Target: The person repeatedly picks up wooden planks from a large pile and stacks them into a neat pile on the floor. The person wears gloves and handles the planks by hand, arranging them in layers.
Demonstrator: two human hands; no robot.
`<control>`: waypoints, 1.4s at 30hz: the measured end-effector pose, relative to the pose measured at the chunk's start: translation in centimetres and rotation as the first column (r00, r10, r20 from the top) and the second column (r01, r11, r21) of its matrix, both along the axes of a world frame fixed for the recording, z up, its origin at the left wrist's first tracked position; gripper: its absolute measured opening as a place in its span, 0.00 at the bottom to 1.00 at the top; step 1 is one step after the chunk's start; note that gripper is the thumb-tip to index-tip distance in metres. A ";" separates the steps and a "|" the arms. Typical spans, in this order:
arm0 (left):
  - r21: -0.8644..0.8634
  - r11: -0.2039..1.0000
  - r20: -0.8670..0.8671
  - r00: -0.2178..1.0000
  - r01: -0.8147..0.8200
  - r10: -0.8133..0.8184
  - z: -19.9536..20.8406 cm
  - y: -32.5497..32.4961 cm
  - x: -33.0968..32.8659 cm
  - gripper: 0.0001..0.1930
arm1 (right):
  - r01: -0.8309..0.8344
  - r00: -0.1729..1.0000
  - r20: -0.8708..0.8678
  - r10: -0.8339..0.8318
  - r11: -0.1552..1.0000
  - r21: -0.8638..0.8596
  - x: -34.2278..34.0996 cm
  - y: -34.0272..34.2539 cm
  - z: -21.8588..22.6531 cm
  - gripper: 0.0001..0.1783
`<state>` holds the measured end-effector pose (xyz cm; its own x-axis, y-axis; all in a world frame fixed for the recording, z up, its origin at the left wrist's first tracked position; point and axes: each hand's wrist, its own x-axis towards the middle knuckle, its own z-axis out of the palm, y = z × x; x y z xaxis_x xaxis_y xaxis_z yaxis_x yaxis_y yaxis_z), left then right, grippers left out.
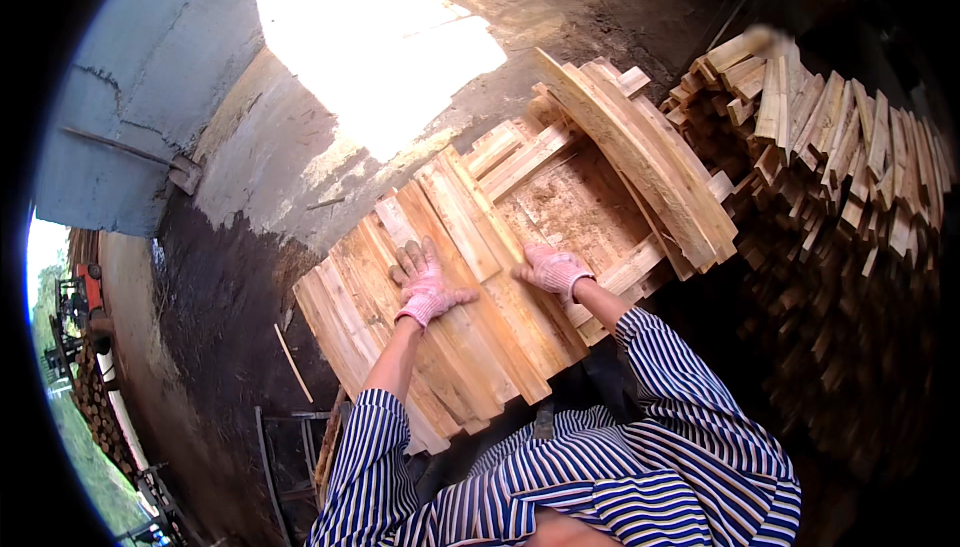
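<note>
My left hand [428, 287], in a pink work glove with soiled fingertips, lies flat with spread fingers on a layer of pale wooden boards [365, 272]. My right hand [555, 272], gloved the same way, is closed at the right edge of a long wooden board [525, 312] in that layer; its fingers partly hide their hold. The boards lie side by side across a wooden frame. To the right of them a recess [570, 197] shows a sawdust-strewn surface. Several longer boards [645, 162] are stacked on the frame's far right side, the top one slightly bowed.
A large pile of cut wooden slats [850, 147] rises at the right. A long-handled shovel [185, 173] leans by the grey wall on the left. A metal rack [285, 457] stands near my left arm, and a thin stick [293, 362] lies on the dark floor.
</note>
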<state>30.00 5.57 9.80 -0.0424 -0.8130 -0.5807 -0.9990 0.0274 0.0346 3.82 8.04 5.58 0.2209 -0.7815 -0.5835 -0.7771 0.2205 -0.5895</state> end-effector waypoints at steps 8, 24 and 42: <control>0.017 1.000 -0.030 1.000 0.002 -0.002 -0.2 0.1 -0.6 0.80 | 0.170 0.697 -0.592 -0.406 0.895 -0.413 -16.0 -9.2 5.8 0.37; 0.016 1.000 0.024 1.000 0.017 -0.017 0.2 0.0 -0.4 0.80 | -0.077 0.954 -0.296 -0.039 0.926 -0.369 4.1 2.7 2.5 0.31; 0.021 1.000 0.032 0.999 -0.015 0.014 -0.6 0.4 0.5 0.81 | 0.278 0.860 -0.387 -0.333 0.941 -0.193 -21.6 -8.5 8.9 0.36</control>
